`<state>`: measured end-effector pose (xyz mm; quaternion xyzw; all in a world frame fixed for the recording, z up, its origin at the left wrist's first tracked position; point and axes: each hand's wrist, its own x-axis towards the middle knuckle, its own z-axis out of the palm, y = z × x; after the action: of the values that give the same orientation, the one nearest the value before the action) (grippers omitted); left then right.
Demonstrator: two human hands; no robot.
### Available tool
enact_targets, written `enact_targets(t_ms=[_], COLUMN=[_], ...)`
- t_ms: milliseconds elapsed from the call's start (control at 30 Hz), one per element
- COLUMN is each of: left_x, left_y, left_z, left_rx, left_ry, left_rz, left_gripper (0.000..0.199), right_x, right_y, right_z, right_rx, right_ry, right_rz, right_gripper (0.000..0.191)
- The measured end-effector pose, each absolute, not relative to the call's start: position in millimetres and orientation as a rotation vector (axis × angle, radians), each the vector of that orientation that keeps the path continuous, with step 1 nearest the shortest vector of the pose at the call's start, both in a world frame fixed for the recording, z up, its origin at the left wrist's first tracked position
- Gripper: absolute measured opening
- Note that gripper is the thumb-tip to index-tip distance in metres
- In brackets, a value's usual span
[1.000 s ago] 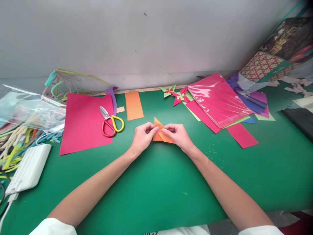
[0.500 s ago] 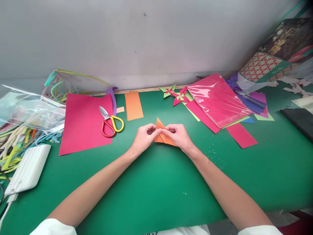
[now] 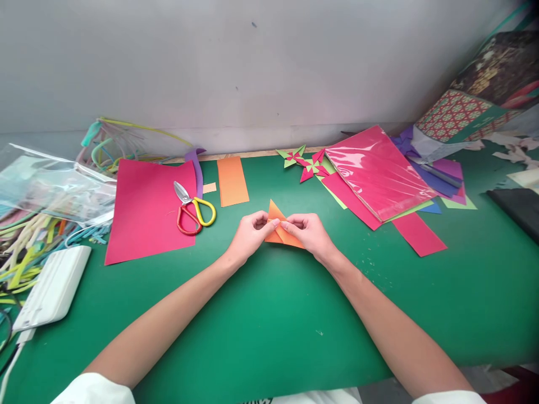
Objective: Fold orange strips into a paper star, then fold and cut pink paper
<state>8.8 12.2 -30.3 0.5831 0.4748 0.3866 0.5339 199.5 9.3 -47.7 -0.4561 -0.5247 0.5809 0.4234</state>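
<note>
Folded orange paper (image 3: 281, 238) sits between left fingers (image 3: 268, 228) and right fingers (image 3: 293, 229), both pinched closed on it, tip jutting

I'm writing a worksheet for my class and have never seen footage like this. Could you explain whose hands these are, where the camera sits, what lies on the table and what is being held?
There is no machine here, just one person working bare-handed. Every picture comes from a camera worn on that person's head, looking forward and down. The left hand and right hand together pinch a folded piece of orange paper at a green table. To the left, scissors lie partly on a dark pink sheet. Farther back are an orange rectangle and, to its right, folded paper stars.
</note>
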Motion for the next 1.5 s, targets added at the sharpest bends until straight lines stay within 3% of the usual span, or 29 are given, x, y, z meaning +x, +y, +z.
enact_targets(t_ms=[233, 1267, 1500], left_x=[6.4, 12.7, 10.5], left_y=[12.0, 10.1, 13.3], left_z=[-34.5, -42.6, -26.8], left_rx=[1.496, 1.42, 1.368], left_ry=[1.214, 1.082, 1.019], left_rz=[0.947, 0.786, 0.799], left_gripper=[0.041, 0.022, 0.027], right_x=[199.5, 197.5, 199.9], right_y=[8.5, 9.5, 9.3], right_z=[-44.0, -49.9, -45.5], right_rx=[-1.142, -1.223, -1.214], right_ry=[-1.33, -1.315, -1.388], right_rz=[1.513, 1.236, 1.217], right_gripper=[0.032, 0.03, 0.031])
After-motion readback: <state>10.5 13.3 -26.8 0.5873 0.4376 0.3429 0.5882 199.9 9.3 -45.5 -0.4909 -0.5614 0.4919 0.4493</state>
